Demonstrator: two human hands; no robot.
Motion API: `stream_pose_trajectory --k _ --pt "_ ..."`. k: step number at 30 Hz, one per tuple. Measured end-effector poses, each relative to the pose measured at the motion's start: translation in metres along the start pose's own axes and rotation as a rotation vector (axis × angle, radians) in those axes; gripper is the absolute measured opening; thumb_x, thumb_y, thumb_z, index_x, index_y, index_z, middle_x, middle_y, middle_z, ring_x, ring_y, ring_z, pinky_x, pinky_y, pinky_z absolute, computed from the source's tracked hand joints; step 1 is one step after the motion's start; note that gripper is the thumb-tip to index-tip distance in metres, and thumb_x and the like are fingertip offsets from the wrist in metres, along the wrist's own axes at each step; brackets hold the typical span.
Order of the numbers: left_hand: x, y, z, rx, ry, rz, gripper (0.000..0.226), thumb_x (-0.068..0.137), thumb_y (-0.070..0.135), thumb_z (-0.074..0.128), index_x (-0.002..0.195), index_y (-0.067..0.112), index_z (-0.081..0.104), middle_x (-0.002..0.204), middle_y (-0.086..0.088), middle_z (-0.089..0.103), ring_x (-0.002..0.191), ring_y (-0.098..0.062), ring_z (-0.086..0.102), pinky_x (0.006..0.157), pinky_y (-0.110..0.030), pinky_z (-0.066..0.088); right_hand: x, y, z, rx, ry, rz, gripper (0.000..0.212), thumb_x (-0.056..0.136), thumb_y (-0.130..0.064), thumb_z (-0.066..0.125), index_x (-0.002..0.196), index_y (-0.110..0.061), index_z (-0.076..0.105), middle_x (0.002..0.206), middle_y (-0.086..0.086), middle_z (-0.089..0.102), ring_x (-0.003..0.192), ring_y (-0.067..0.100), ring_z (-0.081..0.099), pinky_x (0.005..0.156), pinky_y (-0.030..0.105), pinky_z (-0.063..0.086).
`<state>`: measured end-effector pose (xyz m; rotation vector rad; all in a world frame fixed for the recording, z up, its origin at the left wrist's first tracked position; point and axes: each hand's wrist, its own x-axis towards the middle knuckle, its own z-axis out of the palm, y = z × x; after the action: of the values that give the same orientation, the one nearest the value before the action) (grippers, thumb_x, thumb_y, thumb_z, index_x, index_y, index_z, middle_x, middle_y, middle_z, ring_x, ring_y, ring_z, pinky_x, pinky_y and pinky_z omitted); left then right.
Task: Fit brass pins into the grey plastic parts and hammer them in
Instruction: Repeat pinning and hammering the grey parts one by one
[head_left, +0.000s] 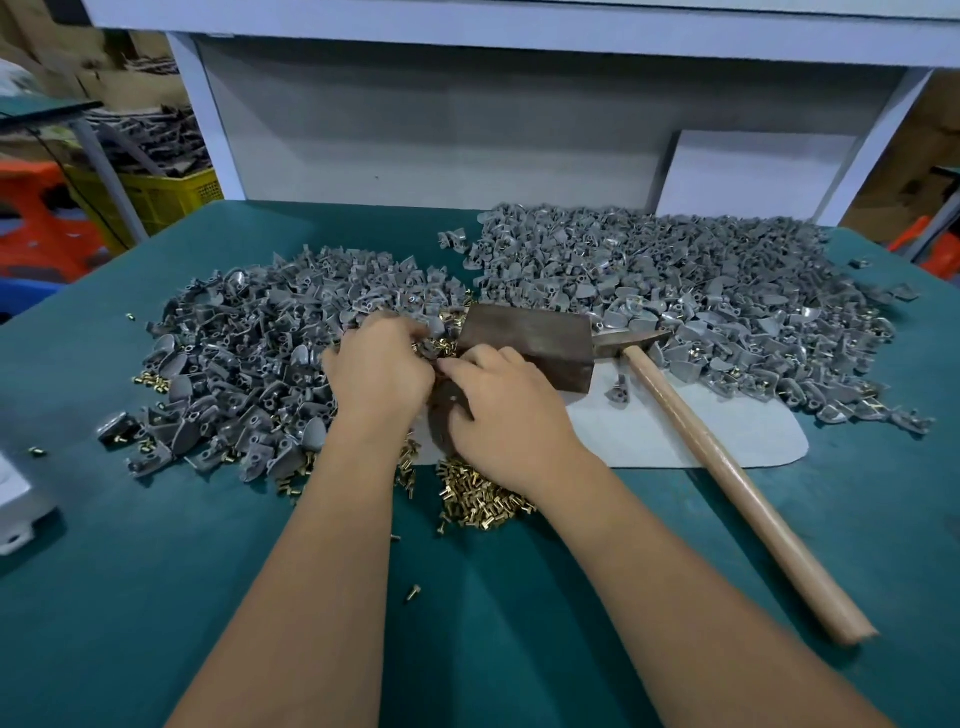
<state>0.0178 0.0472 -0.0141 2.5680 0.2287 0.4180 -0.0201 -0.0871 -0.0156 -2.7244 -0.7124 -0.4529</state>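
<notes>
The green table (156, 597) carries 2 heaps of grey plastic parts: the right heap (675, 275) is spread from 12 to 3 o'clock of the hands, and the left heap (244, 358) from 9 to 11 o'clock. Across the pale mat (691, 441) at 3 o'clock the hammer (727, 467) is laid, untouched, its wooden handle running on a long axis from the head at about 2 o'clock down to the free end at 4 o'clock. A dark metal block (530, 338) is set just beyond the right hand, touching the hammer head. The brass pins (478, 499) are piled at 6 o'clock, directly under the 2 wrists, with more scattered at 12 o'clock between block and left heap. The left hand (379, 369) and right hand (509, 410) are brought together over a dark round piece, knuckles up and fingers curled inward; something small seems to be pinched between them, probably a part and a pin, but what each holds cannot be told, since the fingertips are hidden. By judgement, fitting is in hand and hammering is next: the handle lies well nearer the right hand, which would be swung toward 3 o'clock to take it.
</notes>
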Motion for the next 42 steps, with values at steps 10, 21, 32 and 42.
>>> stream_pose_trajectory --k 10,21,32,42 --pt "-0.003 0.000 0.005 0.052 0.079 0.010 0.016 0.088 0.024 0.066 0.103 0.029 0.071 0.114 -0.002 0.066 0.109 -0.030 0.057 0.094 -0.044 0.042 0.002 0.006 0.001 -0.022 -0.061 -0.039 0.025 0.090 -0.020 0.046 0.102 -0.012 0.067 0.105 0.001 0.059 0.104 0.022 0.046 0.084 0.035 0.039" --pt "-0.002 0.009 0.003 -0.347 0.157 0.084 0.005 0.088 0.021 0.066 0.089 0.026 0.066 0.097 0.006 0.069 0.092 -0.016 0.063 0.082 -0.036 0.051 0.000 0.003 -0.009 0.056 -0.166 -0.029 0.012 0.080 -0.018 0.051 0.079 -0.013 0.041 0.081 0.000 0.041 0.091 0.026 0.045 0.064 0.031 0.027" --pt "-0.004 0.018 0.013 -0.602 0.105 0.073 0.009 0.088 0.012 0.069 0.090 0.021 0.067 0.085 0.015 0.065 0.085 -0.002 0.062 0.076 -0.017 0.048 -0.004 0.002 -0.011 0.064 -0.125 -0.085 0.020 0.081 -0.033 0.054 0.079 -0.017 0.041 0.079 -0.003 0.041 0.081 0.019 0.041 0.065 0.030 0.028" --pt "-0.004 0.020 0.012 -0.618 0.062 0.114 0.010 0.091 0.014 0.066 0.090 0.024 0.064 0.089 0.022 0.059 0.088 0.004 0.052 0.067 -0.002 0.034 -0.002 0.003 -0.008 0.070 -0.095 -0.059 0.021 0.086 -0.031 0.057 0.080 -0.018 0.041 0.077 0.000 0.047 0.078 0.026 0.054 0.059 0.030 0.031"
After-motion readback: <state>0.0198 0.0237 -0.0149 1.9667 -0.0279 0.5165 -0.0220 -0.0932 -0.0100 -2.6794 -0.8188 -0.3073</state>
